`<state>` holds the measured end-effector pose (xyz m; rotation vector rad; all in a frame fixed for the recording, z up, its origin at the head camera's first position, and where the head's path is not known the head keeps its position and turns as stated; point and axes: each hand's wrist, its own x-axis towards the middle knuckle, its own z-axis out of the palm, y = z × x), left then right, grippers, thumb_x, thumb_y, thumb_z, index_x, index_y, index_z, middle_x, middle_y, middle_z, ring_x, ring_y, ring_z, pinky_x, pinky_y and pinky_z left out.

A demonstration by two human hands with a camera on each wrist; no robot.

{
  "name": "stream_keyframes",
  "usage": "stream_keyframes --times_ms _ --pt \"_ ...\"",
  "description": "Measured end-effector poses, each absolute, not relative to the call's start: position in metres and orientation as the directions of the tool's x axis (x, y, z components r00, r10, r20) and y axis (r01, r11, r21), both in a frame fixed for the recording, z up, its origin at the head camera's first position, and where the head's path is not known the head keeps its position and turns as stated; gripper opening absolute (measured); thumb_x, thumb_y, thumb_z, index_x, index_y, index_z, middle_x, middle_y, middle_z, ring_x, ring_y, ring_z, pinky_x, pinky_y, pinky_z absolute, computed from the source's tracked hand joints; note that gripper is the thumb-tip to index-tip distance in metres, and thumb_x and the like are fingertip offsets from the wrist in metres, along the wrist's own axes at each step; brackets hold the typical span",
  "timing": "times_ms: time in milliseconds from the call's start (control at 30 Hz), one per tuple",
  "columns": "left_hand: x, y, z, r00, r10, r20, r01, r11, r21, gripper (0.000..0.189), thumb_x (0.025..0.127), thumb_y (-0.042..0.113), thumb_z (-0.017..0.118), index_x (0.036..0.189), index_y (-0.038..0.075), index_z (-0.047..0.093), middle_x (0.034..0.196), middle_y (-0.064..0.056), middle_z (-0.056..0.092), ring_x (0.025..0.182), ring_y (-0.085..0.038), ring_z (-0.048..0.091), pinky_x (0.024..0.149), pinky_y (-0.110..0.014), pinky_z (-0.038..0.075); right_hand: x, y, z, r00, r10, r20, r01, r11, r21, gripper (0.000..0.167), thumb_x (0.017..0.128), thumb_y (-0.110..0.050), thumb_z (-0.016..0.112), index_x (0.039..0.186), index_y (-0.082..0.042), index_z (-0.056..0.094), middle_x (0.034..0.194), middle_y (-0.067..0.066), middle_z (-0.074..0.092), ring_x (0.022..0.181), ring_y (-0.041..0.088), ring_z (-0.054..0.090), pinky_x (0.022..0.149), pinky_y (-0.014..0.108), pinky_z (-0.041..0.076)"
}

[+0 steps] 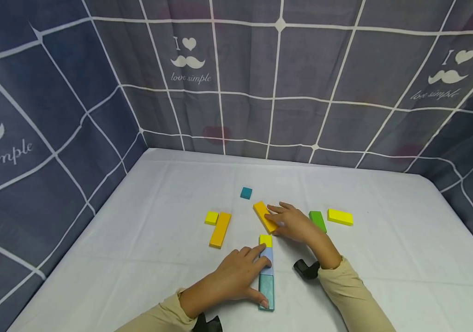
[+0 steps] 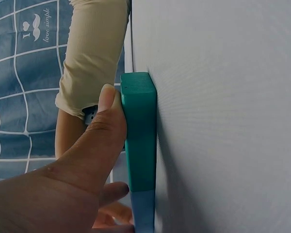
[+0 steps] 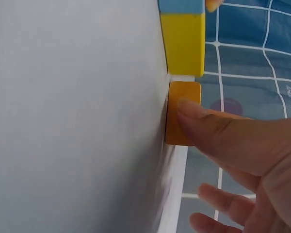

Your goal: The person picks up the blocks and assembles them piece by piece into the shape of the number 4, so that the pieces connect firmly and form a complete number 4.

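Left hand [image 1: 239, 273] loosely touches 3-block row [image 1: 266, 271], right hand [image 1: 296, 225] pinches orange block [image 1: 260, 211]; curtain [image 1: 244, 60] reads "love simple".

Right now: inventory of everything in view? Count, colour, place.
yellow end block: 1, yellow, row's far end
blue block: 1, blue, mid-row
long teal block: 1, teal, row's near end
right orange block: 1, orange, beyond row's far end
left orange block: 1, orange, left of row
small yellow block: 1, yellow, beside left orange block
small teal block: 1, teal, farthest back
green block: 1, green, beyond right wrist
long yellow block: 1, yellow, rightmost
tabletop: 1, white, under blocks
patterned curtain: count unclear, blue-grey, left, back and right
black devices: 2, black, one by each wrist
sleeves: 2, beige, on forearms
left grip: 1, bare hand, over row, thumb on long teal block
right grip: 1, bare hand, touching right orange block
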<state>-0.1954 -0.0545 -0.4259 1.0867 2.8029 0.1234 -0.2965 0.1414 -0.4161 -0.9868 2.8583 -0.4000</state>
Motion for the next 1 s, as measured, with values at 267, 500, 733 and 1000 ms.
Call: stream_keyframes --times_ms 267,500,733,1000 --pt "-0.195 -0.054 -0.424 -0.727 0.68 -0.09 0.67 0.733 0.121 0.075 0.061 0.075 0.056 0.119 0.028 0.049 0.143 -0.006 0.037 0.114 -0.018 0.047 0.082 -0.03 0.042 -0.293 0.136 -0.415 -0.807 -0.591 -0.005 -0.569 0.779 -0.265 0.05 0.076 -0.022 0.073 0.122 -0.01 0.059 0.133 0.006 0.052 0.113 0.032 0.05 0.091 0.045 0.043" --pt "-0.194 -0.055 -0.424 -0.733 0.674 -0.097 0.662 0.738 0.13 0.076 0.061 0.075 0.057 0.12 0.028 0.048 0.143 -0.006 0.036 0.114 -0.019 0.047 0.085 -0.033 0.043 -0.289 0.137 -0.413 -0.78 -0.626 0.0 -0.619 0.771 -0.145 0.048 0.079 -0.014 0.07 0.125 -0.015 0.057 0.135 0.002 0.05 0.097 0.026 0.052 0.075 0.034 0.047" --pt "-0.194 -0.055 -0.425 -0.732 0.674 -0.099 0.661 0.738 0.136 0.076 0.061 0.075 0.056 0.12 0.028 0.048 0.143 -0.006 0.036 0.114 -0.019 0.047 0.084 -0.032 0.042 -0.287 0.135 -0.414 -0.787 -0.617 0.01 -0.613 0.781 -0.12 0.046 0.079 -0.024 0.07 0.123 -0.018 0.059 0.132 0.002 0.053 0.092 0.021 0.05 0.073 0.03 0.043" --pt "-0.194 -0.055 -0.424 -0.727 0.68 -0.09 0.671 0.733 0.117 0.075 0.062 0.076 0.056 0.119 0.028 0.048 0.142 -0.006 0.037 0.113 -0.019 0.048 0.083 -0.031 0.042 -0.286 0.135 -0.414 -0.807 -0.591 0.014 -0.588 0.801 -0.115 0.047 0.076 -0.027 0.072 0.12 -0.017 0.061 0.125 0.006 0.056 0.098 0.024 0.051 0.079 0.036 0.044"
